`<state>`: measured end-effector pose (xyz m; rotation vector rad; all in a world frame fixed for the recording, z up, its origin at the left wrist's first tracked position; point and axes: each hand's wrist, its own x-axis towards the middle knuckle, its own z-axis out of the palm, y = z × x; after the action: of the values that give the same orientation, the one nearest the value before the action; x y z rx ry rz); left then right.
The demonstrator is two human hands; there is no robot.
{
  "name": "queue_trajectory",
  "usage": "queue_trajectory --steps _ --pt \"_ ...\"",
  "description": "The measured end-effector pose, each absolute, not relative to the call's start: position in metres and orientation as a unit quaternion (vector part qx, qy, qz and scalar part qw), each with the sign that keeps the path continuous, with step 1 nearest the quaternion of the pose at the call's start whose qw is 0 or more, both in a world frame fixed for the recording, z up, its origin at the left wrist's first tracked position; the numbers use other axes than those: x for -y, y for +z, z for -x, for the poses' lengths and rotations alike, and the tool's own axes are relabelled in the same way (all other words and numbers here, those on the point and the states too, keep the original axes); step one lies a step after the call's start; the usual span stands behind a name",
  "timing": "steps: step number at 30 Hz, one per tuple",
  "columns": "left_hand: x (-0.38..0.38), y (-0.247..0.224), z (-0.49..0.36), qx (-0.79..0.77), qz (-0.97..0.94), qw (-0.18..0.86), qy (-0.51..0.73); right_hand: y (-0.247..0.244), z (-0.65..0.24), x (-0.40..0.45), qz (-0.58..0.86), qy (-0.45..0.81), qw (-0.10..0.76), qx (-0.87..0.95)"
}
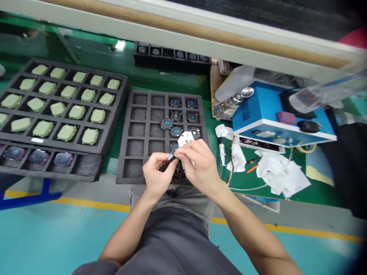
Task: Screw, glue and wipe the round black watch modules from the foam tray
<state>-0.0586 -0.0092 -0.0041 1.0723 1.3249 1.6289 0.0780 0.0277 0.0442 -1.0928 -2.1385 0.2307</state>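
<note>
Both of my hands meet over the front of a dark foam tray point(134, 152). My left hand point(157, 172) pinches a small dark round watch point(171, 157) by its side. The fingertips of my right hand point(200, 162) press on the same watch from the other side. A white spotted cloth point(185, 138) shows at my right hand, partly hidden by the fingers. Several round black watches with lit screens, such as this watch point(175, 102), lie in the tray's right columns. One more watch point(166, 123) rests across a divider.
At left stands a foam tray point(113, 110) of green square watch cases point(69, 133), above a tray of purple ones point(63, 159). On the right are a blue machine point(252, 110), a syringe point(221, 151), crumpled white wipes point(279, 172), an orange stick point(252, 168) and a cable.
</note>
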Motion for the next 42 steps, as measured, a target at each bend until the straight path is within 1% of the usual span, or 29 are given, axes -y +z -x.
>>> queue_trajectory --steps 1,3,4,7,9,10,11,12,16,17,18,20,22,24,28,36,39,42 --pt "0.01 -0.005 0.058 -0.523 -0.421 0.375 0.64 0.044 -0.076 -0.028 0.428 0.1 0.357 0.824" --pt "0.01 -0.006 0.057 -0.534 -0.41 0.367 0.642 0.046 -0.073 -0.026 0.443 0.064 0.324 0.834" --pt "0.01 -0.006 0.056 -0.539 -0.404 0.369 0.64 0.048 -0.072 -0.025 0.45 0.025 0.29 0.844" --pt "0.009 -0.007 0.054 -0.529 -0.396 0.384 0.645 0.061 -0.073 -0.021 0.478 -0.077 0.153 0.861" --pt "0.006 -0.007 0.056 -0.499 -0.38 0.396 0.67 0.069 -0.08 -0.019 0.499 -0.092 0.088 0.857" --pt "0.004 -0.007 0.058 -0.482 -0.367 0.404 0.685 0.071 -0.084 -0.018 0.511 -0.089 0.079 0.851" --pt "0.003 -0.007 0.061 -0.467 -0.356 0.412 0.697 0.072 -0.088 -0.018 0.522 -0.078 0.091 0.844" --pt "0.001 -0.007 0.063 -0.454 -0.354 0.418 0.703 0.072 -0.093 -0.018 0.533 -0.058 0.123 0.835" --pt "0.0 -0.005 0.071 -0.45 -0.419 0.406 0.676 0.06 -0.101 -0.014 0.561 0.107 0.352 0.742" --pt "0.001 -0.004 0.072 -0.454 -0.436 0.404 0.664 0.055 -0.1 -0.012 0.562 0.152 0.394 0.711" --pt "0.002 -0.003 0.071 -0.455 -0.445 0.408 0.655 0.051 -0.099 -0.01 0.564 0.191 0.425 0.682" --pt "0.003 -0.001 0.07 -0.447 -0.438 0.426 0.653 0.044 -0.095 -0.005 0.567 0.243 0.458 0.64" --pt "0.005 0.001 0.067 -0.431 -0.42 0.443 0.664 0.04 -0.093 0.0 0.564 0.256 0.472 0.627" --pt "0.005 0.001 0.065 -0.423 -0.415 0.443 0.673 0.04 -0.091 0.003 0.557 0.237 0.48 0.636" --pt "0.006 -0.001 0.064 -0.445 -0.432 0.404 0.673 0.045 -0.087 0.006 0.524 0.194 0.486 0.672" --pt "0.006 -0.002 0.063 -0.456 -0.453 0.375 0.668 0.04 -0.057 0.004 0.438 0.174 0.507 0.721" --pt "0.006 -0.003 0.062 -0.462 -0.443 0.375 0.671 0.033 -0.053 0.001 0.432 0.14 0.501 0.736" --pt "0.007 -0.003 0.061 -0.475 -0.429 0.382 0.666 0.029 -0.062 -0.006 0.473 0.094 0.469 0.74"
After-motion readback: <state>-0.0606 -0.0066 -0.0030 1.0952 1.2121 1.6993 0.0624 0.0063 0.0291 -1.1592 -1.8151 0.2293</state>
